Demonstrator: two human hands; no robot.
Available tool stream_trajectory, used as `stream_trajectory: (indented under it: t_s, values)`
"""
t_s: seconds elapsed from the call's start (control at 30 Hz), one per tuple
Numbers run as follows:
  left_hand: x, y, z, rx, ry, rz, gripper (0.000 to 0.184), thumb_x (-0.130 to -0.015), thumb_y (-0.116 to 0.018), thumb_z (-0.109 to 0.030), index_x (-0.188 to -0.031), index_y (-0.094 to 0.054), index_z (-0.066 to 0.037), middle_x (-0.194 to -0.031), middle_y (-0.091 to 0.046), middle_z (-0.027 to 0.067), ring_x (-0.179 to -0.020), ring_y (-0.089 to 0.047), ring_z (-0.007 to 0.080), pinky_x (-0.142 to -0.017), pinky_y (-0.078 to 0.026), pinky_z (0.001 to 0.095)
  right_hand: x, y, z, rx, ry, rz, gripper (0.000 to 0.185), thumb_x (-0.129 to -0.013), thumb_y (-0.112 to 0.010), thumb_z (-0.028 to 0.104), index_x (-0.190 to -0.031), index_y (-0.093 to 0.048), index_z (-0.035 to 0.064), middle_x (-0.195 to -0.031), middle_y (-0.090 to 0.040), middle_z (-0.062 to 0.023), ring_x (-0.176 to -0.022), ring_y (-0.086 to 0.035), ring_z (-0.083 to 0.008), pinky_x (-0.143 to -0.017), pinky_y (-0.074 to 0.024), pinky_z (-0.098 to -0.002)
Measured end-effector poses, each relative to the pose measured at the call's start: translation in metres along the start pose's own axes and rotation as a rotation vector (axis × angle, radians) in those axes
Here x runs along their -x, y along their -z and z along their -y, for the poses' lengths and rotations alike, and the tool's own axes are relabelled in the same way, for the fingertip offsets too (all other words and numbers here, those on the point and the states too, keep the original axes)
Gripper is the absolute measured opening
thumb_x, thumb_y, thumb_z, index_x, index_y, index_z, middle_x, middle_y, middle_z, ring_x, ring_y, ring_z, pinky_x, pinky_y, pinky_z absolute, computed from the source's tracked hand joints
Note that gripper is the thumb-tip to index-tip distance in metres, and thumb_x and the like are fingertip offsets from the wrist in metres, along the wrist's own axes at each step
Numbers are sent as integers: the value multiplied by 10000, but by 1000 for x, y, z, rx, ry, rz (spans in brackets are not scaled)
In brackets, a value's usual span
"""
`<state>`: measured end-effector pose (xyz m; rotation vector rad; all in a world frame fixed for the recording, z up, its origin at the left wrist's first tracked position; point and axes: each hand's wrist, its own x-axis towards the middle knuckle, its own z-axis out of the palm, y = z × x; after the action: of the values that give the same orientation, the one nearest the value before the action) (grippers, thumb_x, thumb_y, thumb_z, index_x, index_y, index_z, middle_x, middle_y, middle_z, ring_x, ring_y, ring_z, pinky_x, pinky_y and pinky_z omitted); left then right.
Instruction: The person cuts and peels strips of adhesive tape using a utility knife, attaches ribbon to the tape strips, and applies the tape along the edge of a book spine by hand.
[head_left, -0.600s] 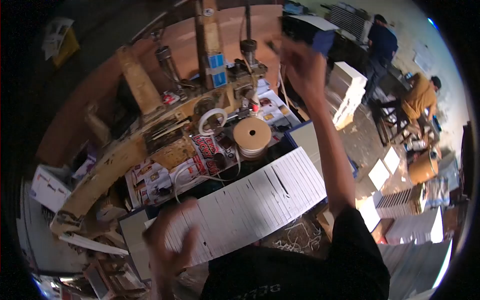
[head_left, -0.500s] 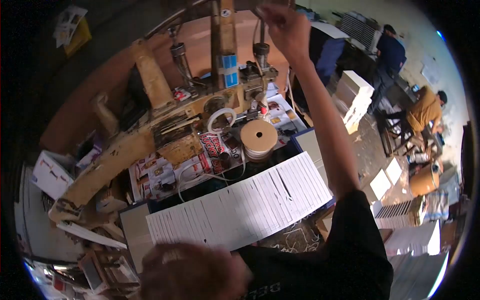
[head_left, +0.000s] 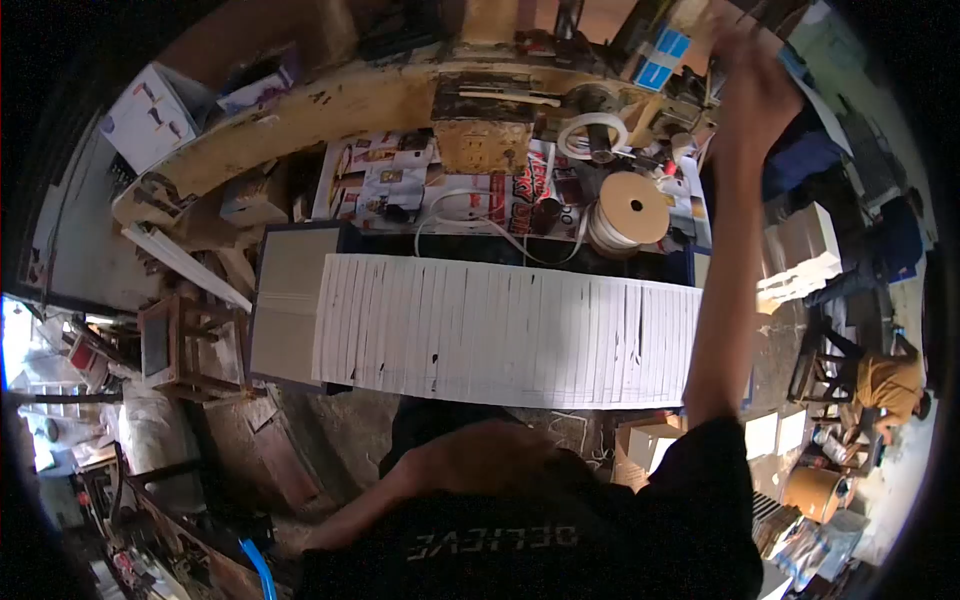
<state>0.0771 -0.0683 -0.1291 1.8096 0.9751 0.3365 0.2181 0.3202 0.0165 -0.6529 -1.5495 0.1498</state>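
My right hand is raised at the upper right, beside the yellowish machine; motion blur hides its fingers. My left hand is in front of my chest, smeared and dark, so I cannot make out its fingers. Between the arms and the machine lies a long row of white book blocks, packed edge to edge with thin dark gaps. A grey board borders the row on the left. Behind it a spool of white tape with a brown cardboard face stands on printed paper, a loose white strip trailing nearby.
A white ring of tape and a blue box are by the machine. Wooden stools stand at the left. White stacks are on the right, with a person in a mustard shirt and another in dark clothes beyond.
My view has turned, so the book row now looks nearly level and the machine sits higher. My left hand appears farther right and up, by my chest. The right hand stays raised.
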Motion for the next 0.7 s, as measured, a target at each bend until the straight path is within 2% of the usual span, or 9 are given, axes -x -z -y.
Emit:
stream_trajectory:
  t_s: [0.07,0.1,0.17,0.27,0.33,0.43,0.57,0.63,0.7]
  values:
    - [20,-35,54,-196,229,-19,341,-986,-525,-174,-1283,-601,-24,-1178,-674,167,-986,-692,315,-838,-572,407,80,-15,40,-404,-15,505,142,-845,-718,82,-967,-741,14,-895,-746,-78,-787,-677,-136,-761,-537,-288]
    - [34,-56,82,-117,268,-93,308,-974,-543,-156,-1241,-635,-32,-1144,-695,158,-956,-703,308,-820,-576,409,105,-19,52,-220,-162,908,168,-848,-728,95,-993,-752,12,-887,-751,-83,-769,-697,-154,-722,-560,-305]
    - [53,-63,113,-53,306,-170,278,-963,-561,-137,-1200,-669,-41,-1111,-715,149,-926,-713,302,-803,-580,411,149,-52,49,-83,-3,829,199,-861,-726,154,-1016,-757,33,-868,-749,-142,-727,-727,-227,-636,-590,-348]
    - [69,-46,123,83,396,-211,232,-925,-615,-92,-1135,-699,-43,-1028,-739,138,-900,-722,277,-816,-581,413,144,-83,56,-228,35,706,211,-875,-701,162,-1050,-748,55,-920,-734,-180,-774,-721,-294,-696,-587,-377]
    - [83,-36,107,213,434,-261,256,-883,-664,-78,-1135,-709,-70,-1043,-736,138,-923,-721,271,-826,-583,406,119,-109,52,-68,315,416,270,-884,-670,154,-1144,-711,93,-963,-720,-186,-849,-702,-358,-784,-575,-421]
    - [99,-17,96,319,314,-211,219,-859,-675,-68,-1070,-732,-64,-992,-744,130,-906,-724,264,-814,-588,410,94,-125,38,367,76,855,274,-906,-655,123,-1176,-677,86,-1069,-708,-174,-883,-697,-345,-805,-546,-395]
    - [114,-42,111,246,261,-431,178,-835,-667,-59,-995,-746,-59,-929,-744,133,-875,-724,277,-787,-590,415,100,-146,-21,127,52,853,270,-918,-641,144,-1176,-669,69,-1052,-705,-193,-930,-676,-369,-816,-538,-407]
    - [110,-18,72,30,724,-392,161,-828,-663,-77,-965,-743,-53,-899,-737,149,-854,-721,296,-751,-586,421,104,-142,-23,287,307,782,383,-887,-621,141,-1266,-610,87,-1155,-658,-213,-1025,-646,-400,-945,-495,-515]
    - [112,-21,75,22,780,-478,168,-829,-648,-80,-966,-743,-56,-904,-733,161,-845,-719,305,-736,-583,421,104,-125,28,247,118,734,375,-922,-584,125,-1294,-586,74,-1222,-633,-216,-1063,-631,-404,-954,-478,-506]
